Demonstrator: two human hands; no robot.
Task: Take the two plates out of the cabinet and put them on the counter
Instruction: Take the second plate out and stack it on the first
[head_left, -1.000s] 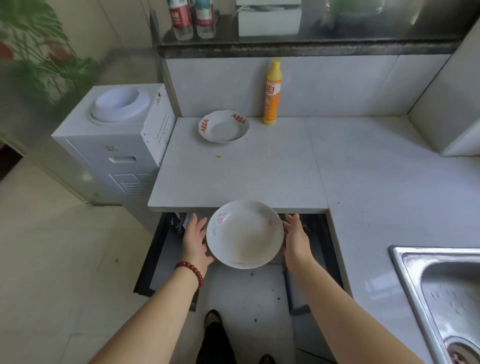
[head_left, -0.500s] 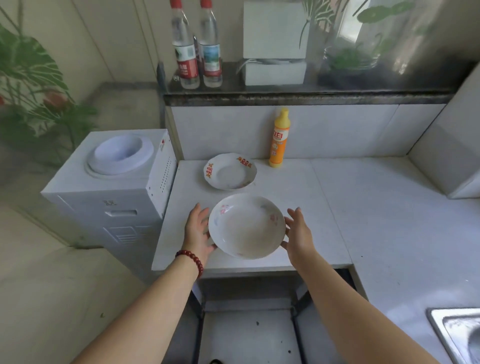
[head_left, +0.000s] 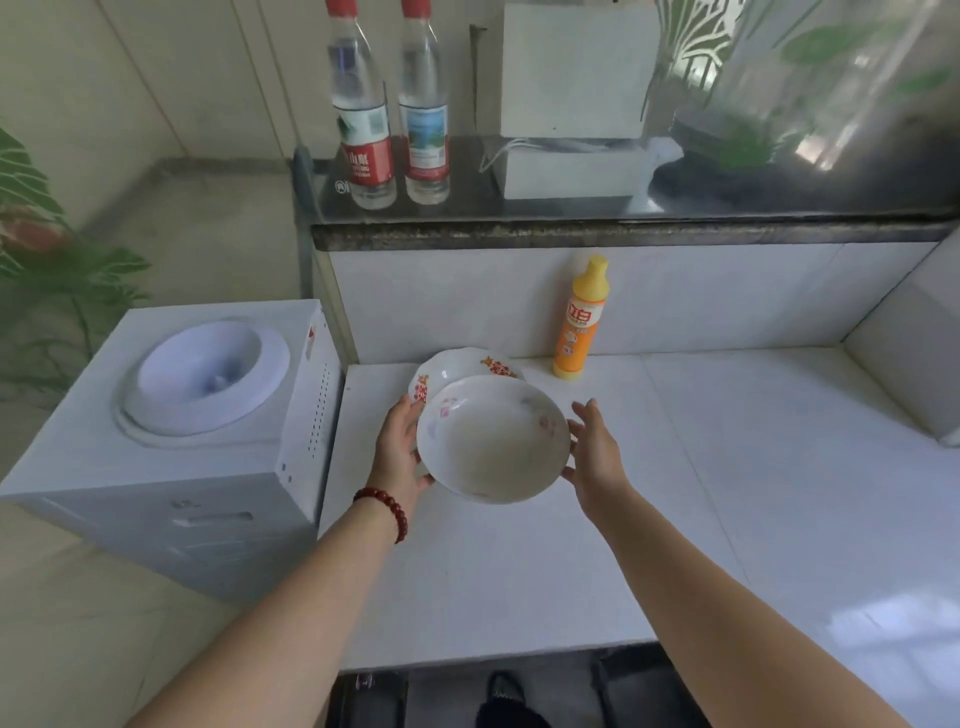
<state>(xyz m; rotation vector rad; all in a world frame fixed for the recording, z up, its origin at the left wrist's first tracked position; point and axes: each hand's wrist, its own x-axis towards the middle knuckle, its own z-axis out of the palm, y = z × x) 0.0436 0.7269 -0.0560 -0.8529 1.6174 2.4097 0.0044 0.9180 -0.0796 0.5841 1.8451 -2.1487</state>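
A white plate with faint pink flowers (head_left: 491, 439) is held above the white counter (head_left: 519, 571), tilted a little toward me. My left hand (head_left: 400, 449) grips its left rim and my right hand (head_left: 595, 457) presses its right rim, fingers spread. Behind it, a second white plate with red markings (head_left: 462, 366) lies on the counter near the back wall; the held plate hides its front part. The open cabinet (head_left: 519, 696) shows as a dark gap below the counter's front edge.
An orange detergent bottle (head_left: 579, 319) stands against the backsplash right of the plates. A white water dispenser (head_left: 197, 415) is left of the counter. Two water bottles (head_left: 389, 109) and white boxes (head_left: 571, 104) sit on the dark ledge above.
Both hands have carried the flowered plate up from the cabinet opening and forward over the counter, close to the plate with red markings. The view has tilted upward.
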